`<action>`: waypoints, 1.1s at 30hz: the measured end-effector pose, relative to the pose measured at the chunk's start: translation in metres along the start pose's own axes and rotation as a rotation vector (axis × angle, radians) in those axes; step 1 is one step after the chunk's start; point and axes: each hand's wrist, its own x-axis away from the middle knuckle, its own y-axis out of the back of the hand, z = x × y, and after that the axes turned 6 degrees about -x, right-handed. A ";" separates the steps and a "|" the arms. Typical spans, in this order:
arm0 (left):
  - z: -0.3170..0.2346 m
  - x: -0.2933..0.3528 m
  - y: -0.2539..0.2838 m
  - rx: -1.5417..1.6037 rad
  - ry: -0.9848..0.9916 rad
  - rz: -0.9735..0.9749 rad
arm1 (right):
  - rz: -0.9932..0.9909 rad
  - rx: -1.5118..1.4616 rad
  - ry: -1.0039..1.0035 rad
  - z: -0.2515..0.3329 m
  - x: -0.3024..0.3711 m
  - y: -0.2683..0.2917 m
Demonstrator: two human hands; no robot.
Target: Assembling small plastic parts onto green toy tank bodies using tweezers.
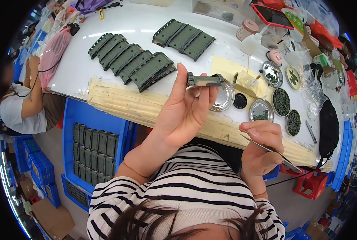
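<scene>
Raised over the table's near edge, my left hand [182, 112] is closed on a small camouflage-green plastic part [205, 82], held level between thumb and fingers. My right hand [262, 150], lower and to the right, grips metal tweezers [292, 165]; their tips point up and left, apart from the part. Just beyond my left hand is a round metal dish [227, 98] with tiny pieces in it, partly hidden by the fingers. A second metal dish [261, 109] and two round containers [281, 102] of small dark green pieces stand beyond my right hand.
Joined rows of green parts [132, 62] and another group [183, 39] lie on the white table. Cream padding [126, 104] covers its near edge. A blue crate [68, 132] of similar parts stands below left. A person [28, 100] sits far left.
</scene>
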 end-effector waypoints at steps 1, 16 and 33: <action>0.002 -0.002 -0.004 -0.008 -0.004 -0.031 | 0.006 0.008 0.014 0.000 0.000 -0.001; 0.008 -0.005 -0.004 -0.012 0.005 -0.037 | 0.139 0.031 -0.072 0.016 -0.004 0.002; 0.049 0.018 0.017 -0.923 -0.249 0.016 | -0.040 0.046 -0.172 -0.001 -0.004 -0.011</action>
